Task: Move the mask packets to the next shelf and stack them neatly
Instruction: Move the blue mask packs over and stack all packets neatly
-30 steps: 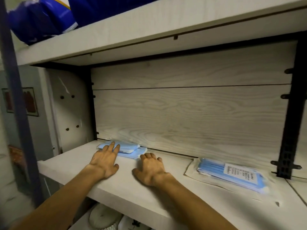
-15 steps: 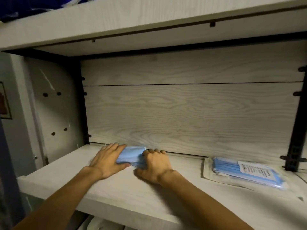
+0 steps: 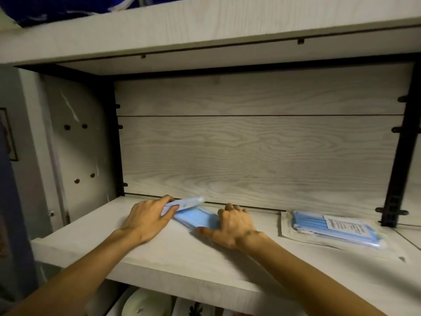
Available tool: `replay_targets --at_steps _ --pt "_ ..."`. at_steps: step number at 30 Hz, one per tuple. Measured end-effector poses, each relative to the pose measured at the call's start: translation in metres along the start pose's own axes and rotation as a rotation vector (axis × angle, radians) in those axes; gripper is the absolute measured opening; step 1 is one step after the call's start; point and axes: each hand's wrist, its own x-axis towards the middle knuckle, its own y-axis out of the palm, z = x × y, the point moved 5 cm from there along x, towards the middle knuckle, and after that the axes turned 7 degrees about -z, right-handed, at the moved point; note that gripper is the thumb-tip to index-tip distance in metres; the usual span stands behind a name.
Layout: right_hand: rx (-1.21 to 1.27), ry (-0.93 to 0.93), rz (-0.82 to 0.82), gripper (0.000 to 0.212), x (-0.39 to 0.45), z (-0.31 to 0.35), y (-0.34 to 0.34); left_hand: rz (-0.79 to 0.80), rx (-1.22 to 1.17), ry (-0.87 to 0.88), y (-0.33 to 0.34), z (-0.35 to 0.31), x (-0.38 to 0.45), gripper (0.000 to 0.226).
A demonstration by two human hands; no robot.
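Two blue mask packets lie near the back of a pale wooden shelf (image 3: pixel 159 258). My left hand (image 3: pixel 148 218) grips the upper packet (image 3: pixel 186 201) by its left end and tilts it up off the lower one. My right hand (image 3: pixel 234 224) holds the right end of the lower packet (image 3: pixel 197 218), thumb at its front edge, the packet flat on the board. A third, larger clear packet of blue masks with a white label (image 3: pixel 335 228) lies flat at the right end of the shelf, apart from both hands.
A wood-grain back panel (image 3: pixel 250 144) closes the shelf. Black metal uprights stand at the left (image 3: pixel 117 144) and right (image 3: pixel 401 156). The shelf above (image 3: pixel 205 26) carries a dark blue bag (image 3: pixel 57 8). White rounded items (image 3: pixel 141 304) show on the shelf below.
Both hands went from resting beside the packets to gripping them. The upper packet's left end has lifted, and the view has shifted left and closer.
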Motion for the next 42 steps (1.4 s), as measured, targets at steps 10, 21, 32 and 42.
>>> replay_targets --at_steps 10,21,32,42 --pt "0.291 0.256 0.079 0.075 -0.011 -0.013 -0.007 -0.083 -0.276 -0.195 -0.012 -0.016 0.009 0.033" --pt "1.071 0.549 -0.13 0.038 -0.079 -0.102 -0.054 -0.299 -0.426 0.268 -0.041 -0.103 -0.024 0.05" --pt "1.258 0.503 -0.208 0.036 -0.231 -0.183 -0.127 -0.408 -0.206 0.707 -0.084 -0.276 -0.091 0.072" --pt "1.228 0.442 -0.248 0.039 -0.404 -0.262 -0.174 -0.515 -0.23 1.104 -0.119 -0.472 -0.163 0.032"
